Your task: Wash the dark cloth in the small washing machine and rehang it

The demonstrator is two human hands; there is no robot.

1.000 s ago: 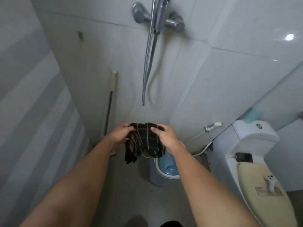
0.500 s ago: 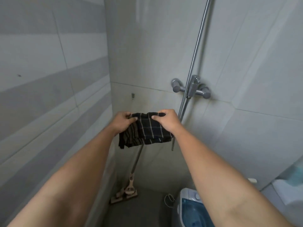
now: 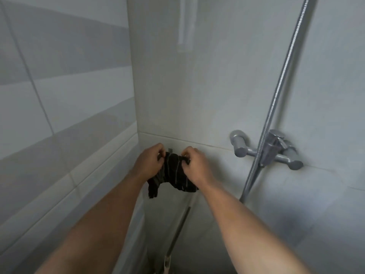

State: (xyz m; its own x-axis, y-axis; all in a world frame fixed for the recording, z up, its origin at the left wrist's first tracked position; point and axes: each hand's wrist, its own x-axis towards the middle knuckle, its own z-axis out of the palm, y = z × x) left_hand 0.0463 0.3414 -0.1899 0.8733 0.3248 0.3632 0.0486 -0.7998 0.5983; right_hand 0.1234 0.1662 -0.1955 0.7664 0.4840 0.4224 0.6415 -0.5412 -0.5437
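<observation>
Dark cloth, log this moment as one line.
phase: rehang | dark cloth: pinched at top edge by left hand and right hand | at wall hook | hooked: cannot tell

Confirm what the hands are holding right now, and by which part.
Both hold the dark cloth. The left hand and right hand each pinch its bunched top edge, at the small wall hook; the rest hangs free below.
</observation>
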